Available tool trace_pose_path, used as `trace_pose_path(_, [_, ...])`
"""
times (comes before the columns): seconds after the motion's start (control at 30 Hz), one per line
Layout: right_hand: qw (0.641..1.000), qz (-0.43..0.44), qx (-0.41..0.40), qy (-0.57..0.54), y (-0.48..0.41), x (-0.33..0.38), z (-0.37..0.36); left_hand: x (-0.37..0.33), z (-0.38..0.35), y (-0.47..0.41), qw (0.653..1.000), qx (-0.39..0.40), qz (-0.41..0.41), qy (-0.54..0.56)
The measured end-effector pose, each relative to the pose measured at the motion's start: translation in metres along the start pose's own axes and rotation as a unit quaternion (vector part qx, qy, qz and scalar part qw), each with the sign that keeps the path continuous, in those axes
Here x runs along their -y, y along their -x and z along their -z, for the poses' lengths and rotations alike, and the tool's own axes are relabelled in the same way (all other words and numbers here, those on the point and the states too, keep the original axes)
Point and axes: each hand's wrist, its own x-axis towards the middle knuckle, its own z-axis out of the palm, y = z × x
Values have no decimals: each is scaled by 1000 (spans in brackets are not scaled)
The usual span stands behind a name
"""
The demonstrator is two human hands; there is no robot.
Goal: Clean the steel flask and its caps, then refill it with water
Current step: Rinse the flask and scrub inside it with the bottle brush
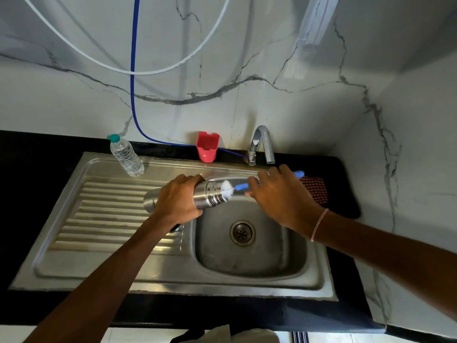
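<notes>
- On the head view, I see the left hand [178,199] wrapped round the middle of the steel flask [210,195], fingers curled tight on the body.
- The flask lies roughly level over the sink [247,276], above the line where the ribbed drainboard meets the basin, with its open mouth facing right.
- The hand covers most of the flask. I see only the threaded neck and the base end, where a few printed letters are too small for me to read.
- The right hand [279,196] holds the bottle brush [240,186], whose blue handle runs under the palm and comes out again past the knuckles.
- The fingers are blurred, so I cannot make out exactly how they sit on the handle.
- The white bristles sit at the flask's mouth. I cannot tell how much of the head is inside.
- A dark object [176,227] peeks out from under the left wrist on the drainboard, mostly hidden, and I cannot identify it.
- Behind the sink stand a plastic water bottle [126,157], a red holder [207,146] and the tap [263,142].
- A checked cloth [315,191] lies beyond the right hand, partly covered by it.
</notes>
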Motion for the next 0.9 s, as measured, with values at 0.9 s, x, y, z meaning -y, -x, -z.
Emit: trace_pose_path(0.9, [923, 19, 204, -327, -5, -20, 0, 18, 5, 13, 999, 33, 37, -22])
